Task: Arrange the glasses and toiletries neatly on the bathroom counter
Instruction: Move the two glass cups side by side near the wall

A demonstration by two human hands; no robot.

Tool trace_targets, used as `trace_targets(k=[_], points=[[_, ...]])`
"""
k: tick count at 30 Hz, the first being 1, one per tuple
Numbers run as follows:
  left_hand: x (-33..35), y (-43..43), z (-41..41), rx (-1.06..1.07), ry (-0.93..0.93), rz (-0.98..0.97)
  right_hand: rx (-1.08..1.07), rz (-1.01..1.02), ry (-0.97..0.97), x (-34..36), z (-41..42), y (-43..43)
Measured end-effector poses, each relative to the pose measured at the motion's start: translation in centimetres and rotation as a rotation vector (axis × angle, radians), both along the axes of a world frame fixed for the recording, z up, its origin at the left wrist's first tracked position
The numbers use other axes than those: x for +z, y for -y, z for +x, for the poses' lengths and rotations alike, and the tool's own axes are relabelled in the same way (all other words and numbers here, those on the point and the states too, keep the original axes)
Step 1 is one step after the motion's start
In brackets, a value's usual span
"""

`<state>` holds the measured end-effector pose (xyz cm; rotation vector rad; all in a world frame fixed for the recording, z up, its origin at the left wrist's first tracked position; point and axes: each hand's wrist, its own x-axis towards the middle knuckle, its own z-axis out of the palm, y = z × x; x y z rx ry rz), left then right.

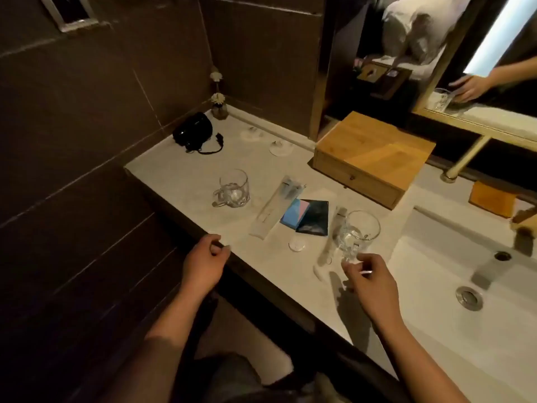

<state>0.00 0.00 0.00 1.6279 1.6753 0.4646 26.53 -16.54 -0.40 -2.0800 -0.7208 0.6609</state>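
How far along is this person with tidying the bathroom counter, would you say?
Early, it seems. Nothing looks neatly placed yet. In hand: the right hand grips a glass mug by its base, near the sink. The left hand just rests on the counter edge. Left to do: the second mug, the long sachets and the dark packet lie scattered at odd angles.

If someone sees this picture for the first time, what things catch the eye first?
The right hand holding a glass mug near the sink. Next, the wooden box at the back of the counter, and the colourful packets lying between the two mugs.
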Motion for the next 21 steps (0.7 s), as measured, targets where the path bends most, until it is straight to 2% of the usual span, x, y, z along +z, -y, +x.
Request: trace_targets(k=[6,12,15,21], points=[[-0.7,-10.7,0.4,-0.002,0.057,0.005,-0.273,0.004,0.049,-0.7,-1.9,-4.1],[-3.2,-16.4,-1.0,-0.237,0.038,-0.058,-0.513,-0.068,0.079,-0.3,-4.2,-6.2],[-4.7,-18.5,-1.0,-0.300,0.065,-0.077,-0.578,-0.100,0.086,-0.1,-4.5,-7.1],[-3.6,-18.8,0.0,-0.391,0.252,-0.172,-0.640,-0.085,0.089,-0.2,-4.5,-8.5]])
